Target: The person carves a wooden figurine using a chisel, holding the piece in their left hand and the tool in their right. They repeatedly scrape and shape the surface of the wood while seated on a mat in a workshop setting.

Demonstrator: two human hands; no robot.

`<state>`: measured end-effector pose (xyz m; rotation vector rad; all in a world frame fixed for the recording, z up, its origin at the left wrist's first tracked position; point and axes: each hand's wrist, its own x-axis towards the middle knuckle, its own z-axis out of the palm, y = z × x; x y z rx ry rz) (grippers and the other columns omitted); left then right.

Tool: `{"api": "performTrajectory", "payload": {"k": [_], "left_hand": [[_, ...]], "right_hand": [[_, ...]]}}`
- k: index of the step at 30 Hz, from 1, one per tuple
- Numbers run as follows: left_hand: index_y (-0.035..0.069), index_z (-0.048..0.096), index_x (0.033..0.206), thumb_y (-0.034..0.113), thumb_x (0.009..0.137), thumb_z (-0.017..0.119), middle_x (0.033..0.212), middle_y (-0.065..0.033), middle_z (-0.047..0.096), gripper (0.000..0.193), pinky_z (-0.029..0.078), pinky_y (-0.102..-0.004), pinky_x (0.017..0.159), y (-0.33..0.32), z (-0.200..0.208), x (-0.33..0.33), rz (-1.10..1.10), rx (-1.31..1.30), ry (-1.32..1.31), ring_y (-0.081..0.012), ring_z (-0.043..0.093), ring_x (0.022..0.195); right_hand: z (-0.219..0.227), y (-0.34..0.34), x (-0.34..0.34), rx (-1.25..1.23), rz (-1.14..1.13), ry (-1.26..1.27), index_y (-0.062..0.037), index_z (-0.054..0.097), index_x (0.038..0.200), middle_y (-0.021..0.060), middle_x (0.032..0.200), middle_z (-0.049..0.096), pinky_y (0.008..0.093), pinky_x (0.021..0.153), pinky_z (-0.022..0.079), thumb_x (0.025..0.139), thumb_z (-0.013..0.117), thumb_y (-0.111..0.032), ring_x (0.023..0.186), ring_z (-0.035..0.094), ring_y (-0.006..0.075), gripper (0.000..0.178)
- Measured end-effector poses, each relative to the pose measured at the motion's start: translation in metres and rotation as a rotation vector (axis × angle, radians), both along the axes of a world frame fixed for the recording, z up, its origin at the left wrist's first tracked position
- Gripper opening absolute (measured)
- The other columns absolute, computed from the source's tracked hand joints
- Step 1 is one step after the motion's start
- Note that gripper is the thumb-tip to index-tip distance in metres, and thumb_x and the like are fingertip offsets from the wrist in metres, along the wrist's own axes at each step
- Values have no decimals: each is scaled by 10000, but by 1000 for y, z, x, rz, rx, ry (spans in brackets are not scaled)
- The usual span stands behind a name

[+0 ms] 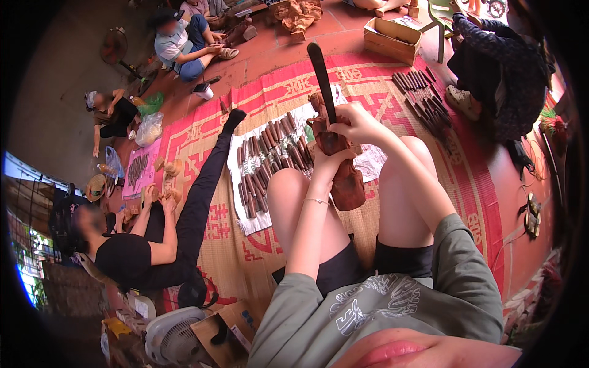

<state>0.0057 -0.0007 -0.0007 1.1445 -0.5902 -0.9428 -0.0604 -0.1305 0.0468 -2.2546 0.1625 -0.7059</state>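
A reddish-brown wooden carving [348,190] stands tilted between my raised knees, over the patterned mat. My left hand [332,161] is closed around its middle. Above it, my right hand [358,126] grips a long, dark, flat file [320,72] against the carving's upper part. The file's rounded end points up and away from me. My right fingers partly hide the file's lower end and the carving's top. Just beyond my left knee, several carving chisels [265,147] with brown handles lie in rows on a white cloth [250,226].
More chisels [423,101] lie at the mat's right, near a seated person [500,73]. A wooden box [392,42] stands at the far right. At left, another person [138,251] works on a pale wood piece, one leg stretched across the mat [215,270]. A white fan [175,337] sits at lower left.
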Motion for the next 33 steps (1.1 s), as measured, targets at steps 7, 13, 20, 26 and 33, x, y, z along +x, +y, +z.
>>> {"api": "performTrajectory", "payload": {"k": [7, 13, 20, 26, 33], "left_hand": [[11, 516, 1046, -59, 631, 700, 856, -58, 610, 459, 532, -280, 613, 0, -10, 6, -48, -22, 62, -156, 619, 703], [10, 499, 1055, -61, 638, 700, 878, -81, 603, 468, 541, -285, 597, -2, -6, 0, -51, 4, 57, -164, 621, 690], [-13, 464, 1070, -77, 640, 691, 902, -95, 596, 491, 557, -301, 551, -4, -18, 4, 2, 8, 57, -187, 626, 682], [-12, 438, 1105, -72, 626, 700, 864, -97, 598, 549, 549, -303, 550, -2, -7, -1, -46, -11, 107, -182, 623, 669], [8, 511, 1037, -51, 596, 728, 861, -64, 606, 495, 536, -288, 674, 0, -3, 3, -47, 27, 63, -162, 618, 776]], "right_hand": [[6, 2, 1, -12, -127, -66, 30, 598, 834, 198, 727, 582, 388, 614, 446, 712, 658, -42, 679, 568, 351, 154], [-1, 4, 0, -61, -5, 37, 20, 604, 845, 184, 698, 582, 380, 608, 454, 726, 642, -62, 659, 583, 335, 151], [1, 6, 4, 3, -54, 11, 27, 595, 830, 192, 697, 584, 381, 610, 460, 730, 644, -35, 653, 573, 361, 128], [-9, 2, 10, -178, -173, -60, 4, 608, 848, 190, 657, 574, 419, 639, 463, 739, 645, -108, 691, 584, 383, 160], [8, 16, 1, -38, 16, 158, 24, 596, 831, 199, 674, 576, 403, 610, 461, 732, 644, -68, 668, 579, 378, 144]]}}
